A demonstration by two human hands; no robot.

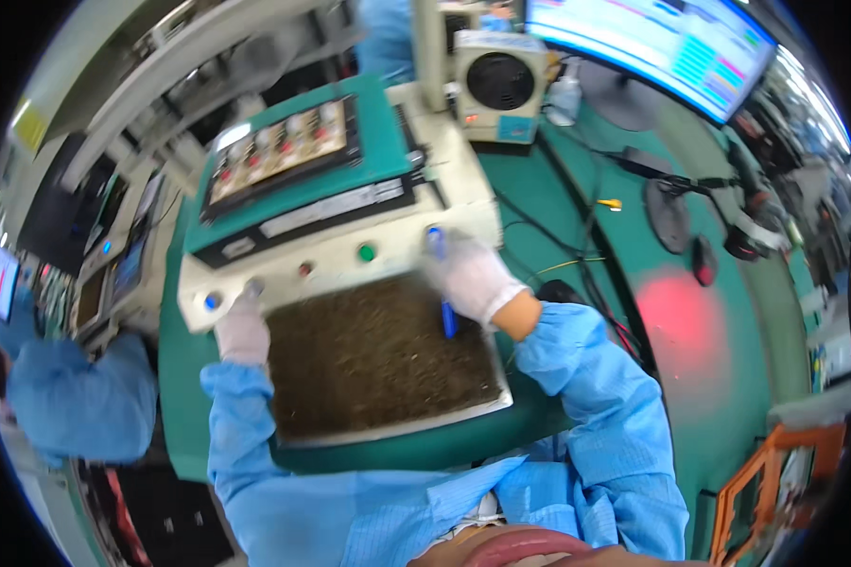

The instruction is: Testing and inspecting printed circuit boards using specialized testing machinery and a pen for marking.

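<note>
Several red-tipped parts (286, 142) in black frame (353, 130)

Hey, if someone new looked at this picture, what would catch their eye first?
Probably the bright monitor at the upper right, along with the red glow showing over the green tabletop below it. Left of centre, the green-topped machine stands out, with the white-gloved left hand by its front left corner and the right hand, holding a blue pen, by its front right.
</note>
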